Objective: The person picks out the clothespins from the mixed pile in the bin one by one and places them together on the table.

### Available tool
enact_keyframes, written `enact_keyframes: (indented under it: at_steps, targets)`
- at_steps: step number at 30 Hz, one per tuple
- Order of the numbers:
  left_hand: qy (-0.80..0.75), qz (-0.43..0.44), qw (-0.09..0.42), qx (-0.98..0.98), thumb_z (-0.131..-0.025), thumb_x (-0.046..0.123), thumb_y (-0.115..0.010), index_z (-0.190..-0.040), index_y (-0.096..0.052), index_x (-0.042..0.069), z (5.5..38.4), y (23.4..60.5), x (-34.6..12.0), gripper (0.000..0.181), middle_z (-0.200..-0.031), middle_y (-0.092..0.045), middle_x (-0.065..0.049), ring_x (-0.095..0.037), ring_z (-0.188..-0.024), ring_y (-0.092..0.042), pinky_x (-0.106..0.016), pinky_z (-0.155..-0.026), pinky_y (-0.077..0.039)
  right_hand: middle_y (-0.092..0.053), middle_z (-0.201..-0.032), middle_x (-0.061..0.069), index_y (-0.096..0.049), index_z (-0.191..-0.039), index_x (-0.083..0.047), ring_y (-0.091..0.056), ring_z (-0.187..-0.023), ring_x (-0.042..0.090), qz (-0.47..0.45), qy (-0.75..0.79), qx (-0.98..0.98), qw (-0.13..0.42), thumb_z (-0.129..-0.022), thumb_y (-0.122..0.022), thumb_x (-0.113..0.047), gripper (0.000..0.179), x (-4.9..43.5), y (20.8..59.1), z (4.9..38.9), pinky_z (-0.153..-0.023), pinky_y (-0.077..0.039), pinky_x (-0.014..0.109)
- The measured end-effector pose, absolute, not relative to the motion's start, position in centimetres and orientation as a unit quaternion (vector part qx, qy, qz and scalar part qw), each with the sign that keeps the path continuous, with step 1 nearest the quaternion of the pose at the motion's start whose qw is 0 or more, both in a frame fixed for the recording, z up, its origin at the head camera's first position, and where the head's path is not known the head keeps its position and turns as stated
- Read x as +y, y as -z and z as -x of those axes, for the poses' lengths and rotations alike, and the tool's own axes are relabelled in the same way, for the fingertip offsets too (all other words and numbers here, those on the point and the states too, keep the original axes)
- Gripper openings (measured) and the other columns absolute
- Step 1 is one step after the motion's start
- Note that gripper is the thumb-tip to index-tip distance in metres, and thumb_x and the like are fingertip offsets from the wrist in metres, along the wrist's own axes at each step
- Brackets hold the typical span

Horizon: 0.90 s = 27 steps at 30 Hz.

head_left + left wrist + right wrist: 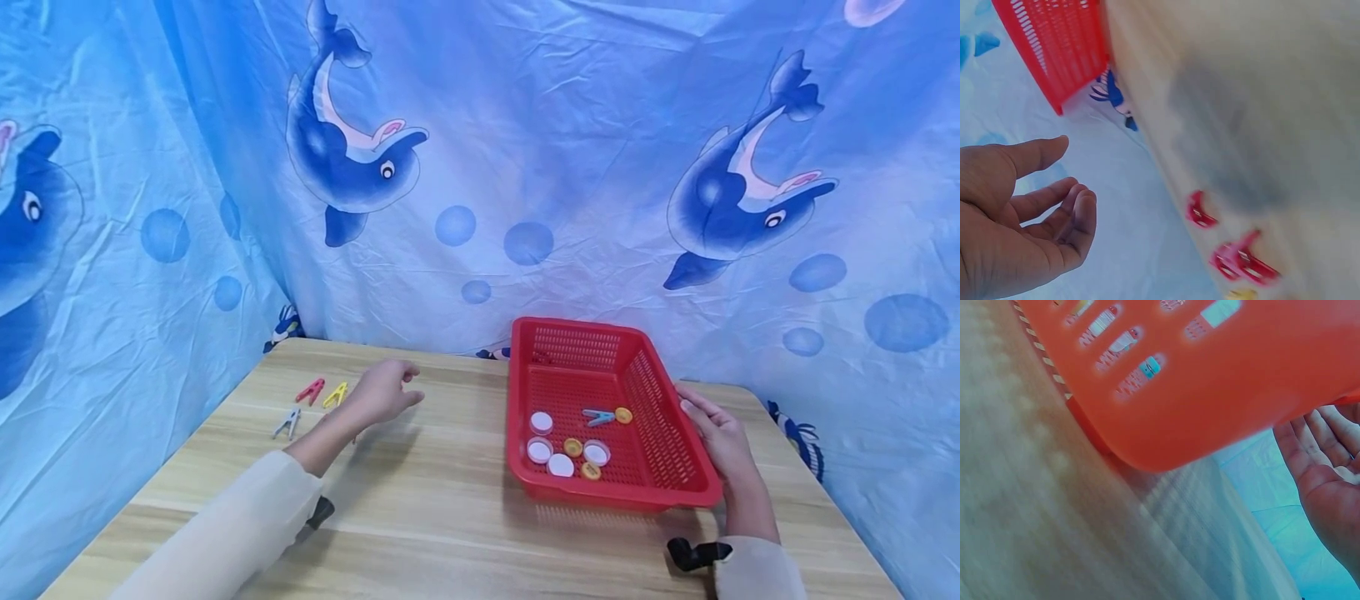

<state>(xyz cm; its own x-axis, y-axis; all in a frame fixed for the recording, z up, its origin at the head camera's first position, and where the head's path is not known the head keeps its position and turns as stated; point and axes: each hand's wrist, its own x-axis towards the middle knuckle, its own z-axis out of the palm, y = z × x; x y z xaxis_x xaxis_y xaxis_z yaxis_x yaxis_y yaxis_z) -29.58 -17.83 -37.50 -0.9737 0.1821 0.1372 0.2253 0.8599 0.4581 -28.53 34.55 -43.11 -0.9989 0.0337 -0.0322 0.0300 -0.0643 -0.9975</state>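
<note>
My left hand (381, 392) hovers over the left part of the table, fingers loosely bent, holding nothing. Near it lie a red clothespin (310, 391), a yellow clothespin (335, 394) and a pale blue-grey clothespin (286, 423). In the left wrist view, the thumb and fingertips of this hand (1041, 212) stand apart. A red plastic basket (517, 392) is on the right, and my right hand (722, 442) holds its right rim. Inside are a blue clothespin (598, 417), several white round caps (560, 465) and several yellow round caps (591, 472).
The wooden table (427, 517) ends at a blue curtain (480, 150) printed with dolphins, hanging behind and at both sides. A black wrist mount (697, 554) sits at the right sleeve, another (321, 511) at the left.
</note>
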Motion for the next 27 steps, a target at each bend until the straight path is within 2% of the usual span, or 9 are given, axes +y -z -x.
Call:
enact_keyframes:
  at_steps: [12, 20, 27]
  targets:
    - [0.242, 0.191, 0.073, -0.949, -0.092, 0.017, -0.078, -0.126, -0.067, -0.004, 31.7, 34.7, -11.9, 0.041, -0.115, -0.070, -0.018, -0.033, -0.110, -0.065, -0.045, -0.097, -0.053, -0.071, -0.111, -0.023, -0.037, -0.160, -0.017, -0.072, -0.097, 0.005, 0.019, -0.720, -0.694, 0.010, -0.101, -0.063, -0.041, 0.069, 34.5, 43.1, 28.8, -0.080, -0.060, 0.029]
    - [0.207, 0.234, 0.101, -0.945, -0.090, 0.019, -0.079, -0.117, -0.073, 0.003, 32.3, 33.7, -7.6, 0.032, -0.109, -0.071, -0.009, -0.025, -0.105, -0.065, -0.042, -0.091, -0.055, -0.071, -0.109, -0.022, -0.033, -0.161, -0.014, -0.072, -0.097, 0.005, 0.026, -0.720, -0.694, 0.004, -0.101, -0.063, -0.040, 0.071, 34.5, 43.0, 28.9, -0.080, -0.060, 0.028]
    - [0.191, 0.268, 0.101, -0.939, -0.093, 0.022, -0.077, -0.126, -0.070, 0.002, 32.3, 33.3, -4.2, 0.038, -0.118, -0.071, -0.012, -0.024, -0.109, -0.066, -0.035, -0.090, -0.057, -0.071, -0.109, -0.022, -0.035, -0.160, -0.014, -0.072, -0.096, 0.005, 0.022, -0.717, -0.697, 0.009, -0.101, -0.063, -0.040, 0.070, 34.5, 43.0, 28.8, -0.079, -0.060, 0.028]
